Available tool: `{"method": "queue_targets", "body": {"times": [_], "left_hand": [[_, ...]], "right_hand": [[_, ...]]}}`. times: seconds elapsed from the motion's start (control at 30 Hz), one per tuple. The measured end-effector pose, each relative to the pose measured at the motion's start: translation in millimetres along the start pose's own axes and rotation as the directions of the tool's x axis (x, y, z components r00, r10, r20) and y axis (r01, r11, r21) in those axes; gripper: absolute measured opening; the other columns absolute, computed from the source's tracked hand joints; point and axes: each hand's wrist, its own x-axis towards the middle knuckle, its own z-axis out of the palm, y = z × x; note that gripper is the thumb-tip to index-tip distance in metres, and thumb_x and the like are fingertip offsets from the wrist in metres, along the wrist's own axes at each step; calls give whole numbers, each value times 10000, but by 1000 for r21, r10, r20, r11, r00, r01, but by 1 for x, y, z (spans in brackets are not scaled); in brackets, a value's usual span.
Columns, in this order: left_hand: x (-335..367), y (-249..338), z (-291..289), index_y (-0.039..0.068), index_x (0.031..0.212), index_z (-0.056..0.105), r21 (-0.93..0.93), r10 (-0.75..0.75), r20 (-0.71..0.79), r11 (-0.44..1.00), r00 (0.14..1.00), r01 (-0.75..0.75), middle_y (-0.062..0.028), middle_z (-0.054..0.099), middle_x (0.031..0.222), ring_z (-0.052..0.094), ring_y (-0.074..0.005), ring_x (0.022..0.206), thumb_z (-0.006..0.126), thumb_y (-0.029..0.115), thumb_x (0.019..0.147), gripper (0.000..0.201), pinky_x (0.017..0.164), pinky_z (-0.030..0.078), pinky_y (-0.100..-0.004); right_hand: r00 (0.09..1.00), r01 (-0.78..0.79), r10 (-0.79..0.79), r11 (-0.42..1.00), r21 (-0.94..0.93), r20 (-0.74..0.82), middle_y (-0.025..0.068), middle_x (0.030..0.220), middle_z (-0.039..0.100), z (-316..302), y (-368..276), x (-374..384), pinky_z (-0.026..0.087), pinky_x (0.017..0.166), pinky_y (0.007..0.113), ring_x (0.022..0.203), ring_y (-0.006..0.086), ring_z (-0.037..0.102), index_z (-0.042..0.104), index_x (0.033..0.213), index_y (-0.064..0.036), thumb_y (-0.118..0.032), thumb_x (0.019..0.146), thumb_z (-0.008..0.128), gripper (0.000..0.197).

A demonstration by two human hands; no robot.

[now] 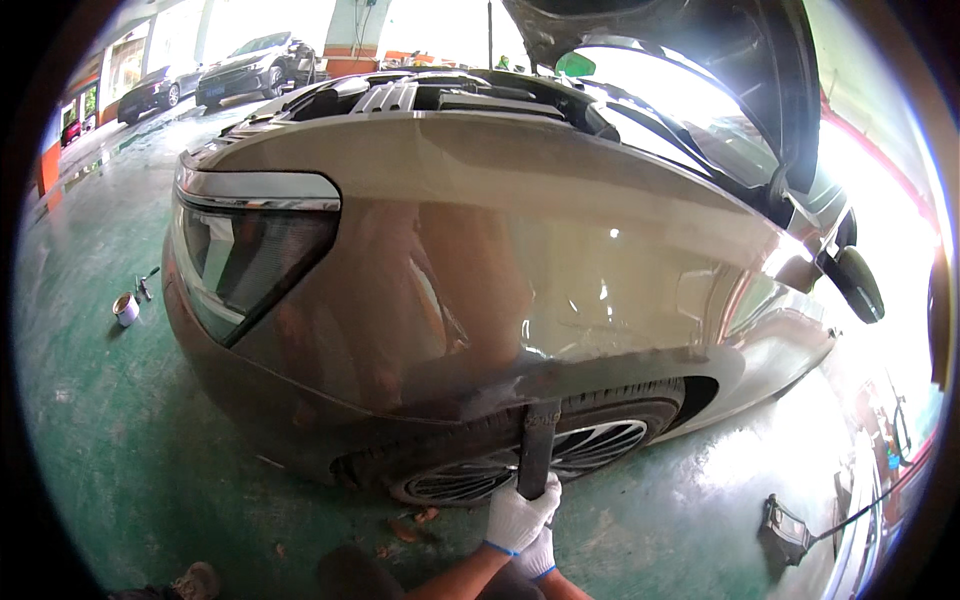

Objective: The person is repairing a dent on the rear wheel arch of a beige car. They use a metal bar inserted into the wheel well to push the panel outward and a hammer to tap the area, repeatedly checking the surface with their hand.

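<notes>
My left hand (516,518), in a white knit glove with a blue cuff edge, is closed around a dark flat bar (538,450). My right hand (537,556), gloved alike, is closed just below it at the bar's lower end, partly hidden behind the left. The bar stands nearly upright in front of the front wheel (620,436). Its upper end meets the wheel-arch edge of a brown car's fender (430,270); whether it reaches behind that edge I cannot tell. The paint above the arch looks uneven and scuffed.
The car's bonnet (790,90) is raised, and its headlight (255,250) sits at the left. A small tub (125,309) and a tool (145,286) lie on the green floor. A work lamp (786,530) with a cable rests at right. Parked cars (245,70) stand far left.
</notes>
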Motion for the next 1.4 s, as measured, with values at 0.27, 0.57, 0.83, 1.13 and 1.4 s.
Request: {"method": "queue_targets", "body": {"times": [0.27, 0.57, 0.83, 1.13, 1.4], "left_hand": [[-27, -35, 12, 34, 931, 693, 524, 313, -429, 850, 847, -50, -133, 734, 770, 748, -319, 738, 860, 337, 787, 375, 672, 576, -404], [-20, -47, 5, 17, 873, 672, 675, 461, -396, 732, 794, -88, -144, 715, 708, 739, -300, 663, 828, 238, 792, 282, 619, 571, -399], [-23, -48, 10, 29, 877, 655, 665, 467, -427, 743, 774, -82, -115, 699, 695, 705, -234, 624, 838, 216, 785, 278, 621, 548, -359], [-22, -44, 9, 43, 897, 680, 691, 522, -396, 711, 755, -130, -136, 698, 681, 722, -308, 628, 839, 243, 778, 282, 605, 566, -399], [-18, -52, 7, 89, 923, 703, 689, 575, -395, 701, 717, -183, -112, 686, 651, 692, -337, 573, 844, 245, 762, 265, 571, 562, -424]], "right_hand": [[1000, 22, -21, 994, 107, -9, 148, 1040, 755, 5, -48, -12, 568, 838, 425, 985, 324, 728, 736, 1097, -81, -328, 920, 706, 306], [806, -442, 299, 878, 183, 512, 178, 1323, 680, -85, 30, -1, 493, 1073, 364, 1203, 234, 649, 595, 1330, 86, -138, 876, 813, 551], [626, -452, 779, 393, -801, 29, 261, 1132, 716, -103, 235, -87, 570, 867, 505, 1065, 425, 692, 687, 1211, 11, -323, 986, 566, 420], [798, -356, 592, 614, -704, 113, 200, 1193, 686, -103, 227, -53, 522, 935, 415, 1092, 305, 648, 626, 1304, 20, -225, 975, 621, 410], [985, -172, 172, 982, -80, -5, 104, 882, 705, -185, -71, -36, 565, 682, 287, 782, 163, 695, 597, 1296, 21, -191, 959, 614, 399]]}}
